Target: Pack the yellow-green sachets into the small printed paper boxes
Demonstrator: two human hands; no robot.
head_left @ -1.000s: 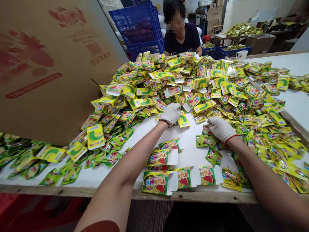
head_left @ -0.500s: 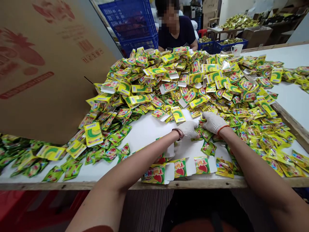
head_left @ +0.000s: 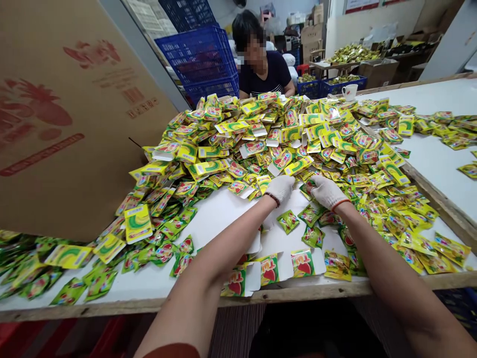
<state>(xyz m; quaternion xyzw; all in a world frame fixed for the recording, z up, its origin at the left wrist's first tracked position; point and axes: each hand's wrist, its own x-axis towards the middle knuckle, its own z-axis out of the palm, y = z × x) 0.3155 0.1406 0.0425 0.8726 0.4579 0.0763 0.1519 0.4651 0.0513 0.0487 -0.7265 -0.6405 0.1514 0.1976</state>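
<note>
Both my hands wear white knit gloves and sit close together at the near edge of a big heap of yellow-green cartons and sachets (head_left: 261, 144). My left hand (head_left: 280, 188) is curled, knuckles up; what its fingers hold is hidden. My right hand (head_left: 328, 191) pinches a small green sachet (head_left: 307, 188) at the heap's edge. Loose green sachets (head_left: 287, 220) lie on the white tabletop just below the hands. A row of flat printed cartons (head_left: 302, 262) with white flaps lies along the front edge, partly under my left forearm.
A large brown cardboard box (head_left: 67, 124) leans at the left. Across the table sits another person (head_left: 264, 74), with blue crates (head_left: 201, 59) behind. A white mug (head_left: 349, 91) stands at the far right. The table has a wooden front edge (head_left: 112, 306).
My left hand left a yellow carton at the heap's edge and came right, beside my right hand. Both hands stay together at the heap; the view has shifted slightly.
</note>
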